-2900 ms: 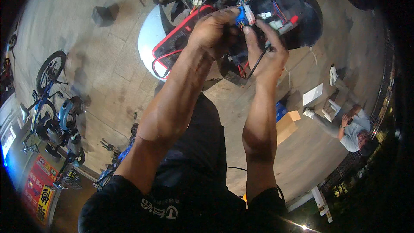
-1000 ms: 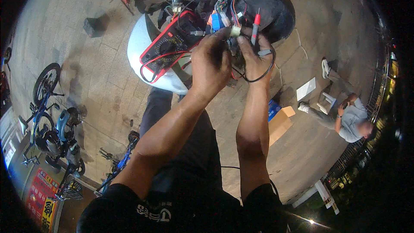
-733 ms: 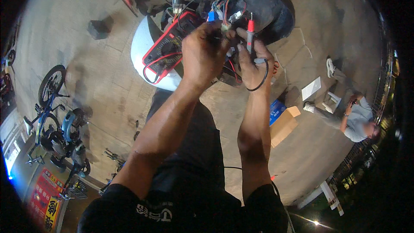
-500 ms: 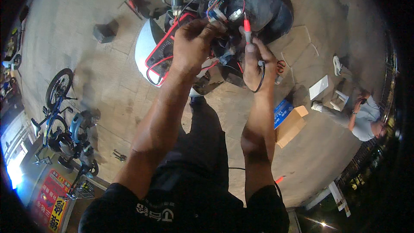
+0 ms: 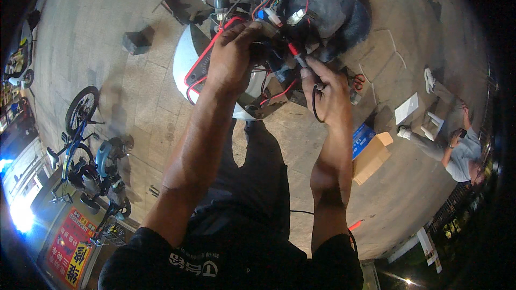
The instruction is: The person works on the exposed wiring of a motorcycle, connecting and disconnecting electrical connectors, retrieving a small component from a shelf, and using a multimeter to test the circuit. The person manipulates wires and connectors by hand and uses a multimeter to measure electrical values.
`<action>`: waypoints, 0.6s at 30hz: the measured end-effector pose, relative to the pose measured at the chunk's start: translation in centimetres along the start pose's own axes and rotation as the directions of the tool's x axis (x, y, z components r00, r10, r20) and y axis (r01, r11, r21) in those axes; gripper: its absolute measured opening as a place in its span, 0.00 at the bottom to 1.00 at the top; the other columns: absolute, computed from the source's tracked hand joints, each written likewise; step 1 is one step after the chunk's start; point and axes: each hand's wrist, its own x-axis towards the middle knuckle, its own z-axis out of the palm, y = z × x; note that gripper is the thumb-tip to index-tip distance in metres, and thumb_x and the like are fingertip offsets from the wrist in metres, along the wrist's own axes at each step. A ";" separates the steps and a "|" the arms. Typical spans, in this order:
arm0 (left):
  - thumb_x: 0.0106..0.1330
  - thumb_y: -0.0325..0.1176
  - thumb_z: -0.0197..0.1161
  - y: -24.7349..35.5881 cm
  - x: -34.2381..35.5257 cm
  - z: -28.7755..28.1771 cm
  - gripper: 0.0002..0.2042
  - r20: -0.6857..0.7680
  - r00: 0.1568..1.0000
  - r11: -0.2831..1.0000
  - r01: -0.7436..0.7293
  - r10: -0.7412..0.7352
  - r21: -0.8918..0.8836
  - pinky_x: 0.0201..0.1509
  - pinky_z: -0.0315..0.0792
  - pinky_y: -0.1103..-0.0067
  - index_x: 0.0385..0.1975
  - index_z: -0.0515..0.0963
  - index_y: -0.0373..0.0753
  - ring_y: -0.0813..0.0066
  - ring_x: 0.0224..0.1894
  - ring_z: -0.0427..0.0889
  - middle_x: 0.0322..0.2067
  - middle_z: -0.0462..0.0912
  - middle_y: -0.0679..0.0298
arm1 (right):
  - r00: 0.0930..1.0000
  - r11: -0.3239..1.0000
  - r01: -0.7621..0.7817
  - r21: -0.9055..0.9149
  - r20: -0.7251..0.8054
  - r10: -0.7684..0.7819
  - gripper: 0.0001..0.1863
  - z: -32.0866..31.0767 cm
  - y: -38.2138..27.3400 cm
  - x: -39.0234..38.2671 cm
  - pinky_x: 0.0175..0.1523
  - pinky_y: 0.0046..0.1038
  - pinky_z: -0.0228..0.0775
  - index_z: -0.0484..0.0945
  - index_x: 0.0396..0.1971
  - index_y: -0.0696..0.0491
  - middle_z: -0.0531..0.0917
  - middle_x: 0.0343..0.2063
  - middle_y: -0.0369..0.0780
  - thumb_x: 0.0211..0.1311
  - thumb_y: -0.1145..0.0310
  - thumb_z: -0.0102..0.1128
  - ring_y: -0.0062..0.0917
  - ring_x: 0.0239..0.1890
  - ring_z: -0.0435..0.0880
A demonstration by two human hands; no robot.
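Observation:
My left hand (image 5: 232, 53) is closed in a pinch on a pale wire connector (image 5: 265, 28) at the opened front of a scooter. Between the fingers and thumb of my right hand (image 5: 328, 88) is a red and grey test probe (image 5: 294, 50), tilted up and left toward that connector. Whether its tip touches cannot be made out. A thin black cable (image 5: 315, 108) loops beside my right hand. Left of my left wrist, a red-edged multimeter (image 5: 200, 70) rests against a white curved body panel (image 5: 181, 56). Another white plug (image 5: 296, 17) hangs among the coloured wires.
A dark fender-like shell (image 5: 344, 16) curves behind the wiring. Orange-handled scissors (image 5: 358, 81) lie right of my hand, with an open cardboard box (image 5: 373, 162) nearer. A person (image 5: 465, 153) sits far right. Bicycles (image 5: 80, 113) and a dark block (image 5: 137, 42) are on the left.
My right hand has tipped the probe from nearly upright to a leftward slant, bringing its end close to the connector in my left hand. The whole view has shifted slightly.

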 end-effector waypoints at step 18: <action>0.64 0.34 0.54 -2.1 1.9 -1.7 0.10 -0.009 0.998 0.988 0.060 -0.062 -0.145 0.33 0.70 0.77 0.35 0.73 0.33 0.69 0.27 0.77 0.27 0.78 0.59 | 0.999 0.997 -0.046 0.056 -0.004 0.047 0.12 1.4 0.5 0.2 0.36 0.26 0.73 0.80 0.41 0.59 0.83 0.29 0.49 0.61 0.69 0.59 0.33 0.28 0.83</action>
